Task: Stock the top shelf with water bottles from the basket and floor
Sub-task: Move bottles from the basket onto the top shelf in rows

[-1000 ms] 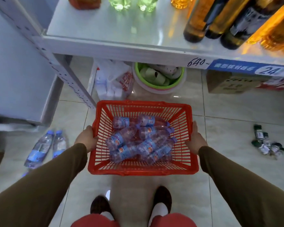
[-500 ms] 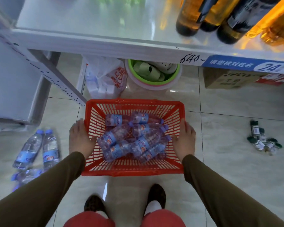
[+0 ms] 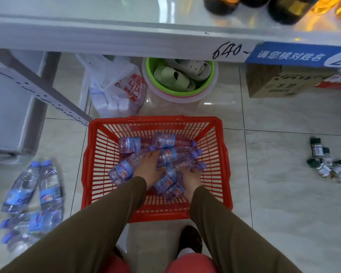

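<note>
While both hands reach into the red basket (image 3: 223, 160) on the tiled floor (image 3: 283, 213), a person bends over a heap of small water bottles (image 3: 165, 142) lying on their sides. From the head camera, the left hand (image 3: 149, 169) lies over a bottle (image 3: 122, 171) near the heap's middle, fingers bent down onto it and its neighbours; whether it has closed a real grip cannot be told. The right hand (image 3: 190, 178) curls round another bottle (image 3: 183, 164) toward the basket's right side. More bottles (image 3: 31, 194) lie loose on the floor well to the left, beside the shelf upright (image 3: 37, 89). The shelf (image 3: 106, 40) juts out above, dark glass bottles (image 3: 283, 10) standing on it.

Full and capped, the bottles look moderately heavy for their size, their thin ribbed plastic likely to dent under a squeeze and to slide against each other. The labelled waist seems the surest place to grasp, one bottle per hand.
</note>
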`<state>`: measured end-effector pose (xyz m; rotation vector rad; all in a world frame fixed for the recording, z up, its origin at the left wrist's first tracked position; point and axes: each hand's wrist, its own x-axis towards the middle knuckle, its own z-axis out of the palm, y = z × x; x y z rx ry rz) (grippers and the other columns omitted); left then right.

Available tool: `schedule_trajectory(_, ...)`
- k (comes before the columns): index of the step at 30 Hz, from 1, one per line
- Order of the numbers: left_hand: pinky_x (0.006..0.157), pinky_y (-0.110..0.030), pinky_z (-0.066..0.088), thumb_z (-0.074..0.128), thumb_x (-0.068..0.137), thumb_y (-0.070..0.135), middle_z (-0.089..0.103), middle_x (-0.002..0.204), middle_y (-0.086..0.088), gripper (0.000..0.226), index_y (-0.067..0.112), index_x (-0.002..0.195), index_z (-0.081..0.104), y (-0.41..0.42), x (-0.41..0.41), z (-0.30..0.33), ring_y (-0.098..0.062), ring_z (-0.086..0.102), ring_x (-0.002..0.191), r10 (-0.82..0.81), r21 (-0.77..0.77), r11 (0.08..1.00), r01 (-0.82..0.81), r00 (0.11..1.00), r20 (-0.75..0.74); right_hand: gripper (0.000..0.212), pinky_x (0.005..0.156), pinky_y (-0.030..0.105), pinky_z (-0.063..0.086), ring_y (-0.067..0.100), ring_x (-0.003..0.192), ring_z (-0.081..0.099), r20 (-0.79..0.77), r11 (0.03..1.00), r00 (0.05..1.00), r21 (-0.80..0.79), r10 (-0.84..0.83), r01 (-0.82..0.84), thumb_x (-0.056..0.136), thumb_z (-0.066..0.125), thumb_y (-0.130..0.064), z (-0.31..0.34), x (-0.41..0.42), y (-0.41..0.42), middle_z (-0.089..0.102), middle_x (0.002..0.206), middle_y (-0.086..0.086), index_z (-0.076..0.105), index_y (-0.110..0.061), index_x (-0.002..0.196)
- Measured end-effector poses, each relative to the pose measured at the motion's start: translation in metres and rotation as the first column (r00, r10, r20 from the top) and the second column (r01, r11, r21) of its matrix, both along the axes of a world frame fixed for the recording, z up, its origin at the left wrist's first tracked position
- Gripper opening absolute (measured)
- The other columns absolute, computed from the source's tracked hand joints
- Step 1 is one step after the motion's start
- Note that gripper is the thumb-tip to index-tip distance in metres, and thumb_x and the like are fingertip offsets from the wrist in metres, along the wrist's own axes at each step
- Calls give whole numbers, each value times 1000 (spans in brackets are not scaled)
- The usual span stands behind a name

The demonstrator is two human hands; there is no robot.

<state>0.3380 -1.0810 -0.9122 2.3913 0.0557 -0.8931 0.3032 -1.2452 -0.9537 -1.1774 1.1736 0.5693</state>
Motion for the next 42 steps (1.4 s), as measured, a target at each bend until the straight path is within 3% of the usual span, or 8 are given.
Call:
schedule_trajectory(9,103,-49,49,70,87,37,52,143,-9,67,23,145,40,73,15,-41,-30,56,124,179,232,958,-168,984,-27,70,97,53,59,32,109,69,-35,991,999,-128,-39,34,78,83,-42,-2,23,22,70,124,10,59,-11,136)
schedule_trajectory(16,84,-36,53,71,86,39,67,116,0,49,25,128,51,81,19,-48,-22,68,100,122,230,970,-86,981,-149,113,114,59,44,37,142,48,41,972,978,-105,-205,208,86,83,-24,7,42,49,38,163,13,2,-22,164)
schedule_trajectory(21,89,-39,56,72,83,46,68,110,6,45,29,121,57,89,12,-13,-18,67,95,134,147,982,-117,985,-109,117,115,60,43,37,147,42,80,992,993,-86,-84,91,84,85,-34,34,31,50,29,168,9,1,-27,165)
schedule_trajectory(24,93,-37,52,80,79,43,66,125,4,66,29,136,51,100,2,33,-21,65,109,177,4,984,-178,977,-122,119,108,62,49,37,138,53,144,995,989,-83,-35,47,66,89,-50,82,19,49,41,162,6,20,-32,161)
schedule_trajectory(27,100,-38,50,83,75,41,64,132,4,79,28,144,47,110,-12,100,-20,63,116,238,-109,962,-249,965,-107,80,99,58,57,30,116,69,242,992,970,-123,1,30,72,87,-37,151,9,45,64,136,2,42,-34,138)
schedule_trajectory(33,77,-20,55,86,77,22,70,111,7,56,24,124,56,113,-45,271,-5,69,97,337,-376,853,-363,932,-135,64,94,41,60,20,105,71,410,982,905,-182,115,-43,84,83,-10,334,-13,41,69,125,9,45,-20,134)
schedule_trajectory(38,88,-41,58,82,80,10,71,111,-4,46,20,117,57,113,-63,427,-17,70,97,345,-546,767,-337,934,-90,61,69,11,54,-4,81,71,536,956,800,-248,268,-154,86,82,-10,496,-27,35,70,109,0,44,-18,133)
schedule_trajectory(42,90,-40,58,85,77,23,72,113,-2,46,30,113,58,109,-68,535,-22,71,105,369,-639,708,-299,929,-25,60,85,26,58,9,97,72,618,936,709,-295,339,-191,85,84,-16,613,-35,28,67,117,5,45,-27,129)
